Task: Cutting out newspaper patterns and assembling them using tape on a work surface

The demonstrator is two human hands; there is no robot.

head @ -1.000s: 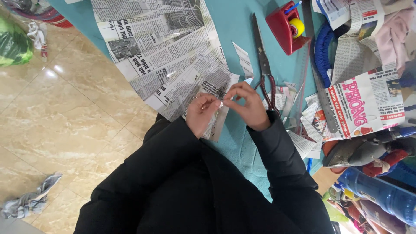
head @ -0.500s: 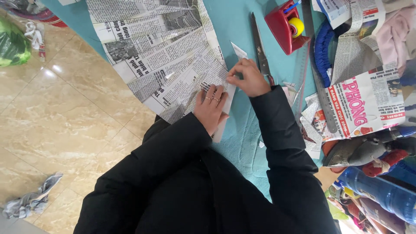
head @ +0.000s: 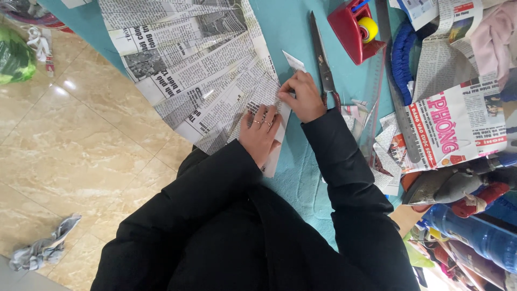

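A large black-and-white newspaper sheet (head: 188, 64) lies spread on the teal table (head: 285, 27). Along its right edge runs a narrow folded newspaper strip (head: 293, 60). My left hand (head: 261, 132), with rings on it, lies flat with fingers spread, pressing the strip's lower part. My right hand (head: 302, 97) sits just above it, fingers curled and pinching the strip's edge. Black sleeves cover both arms.
Long scissors (head: 322, 56) lie right of my right hand, then a red tape dispenser (head: 347, 27), a ruler (head: 396, 86), paper scraps (head: 355, 114), a coloured newspaper (head: 452, 124) and a blue bottle (head: 474, 234). On the tiled floor lie a grey rag (head: 43, 248) and a green bag (head: 13, 59).
Both hands were together at the strip near my body. The left hand has since flattened onto it and the right hand has slid away from me along its edge.
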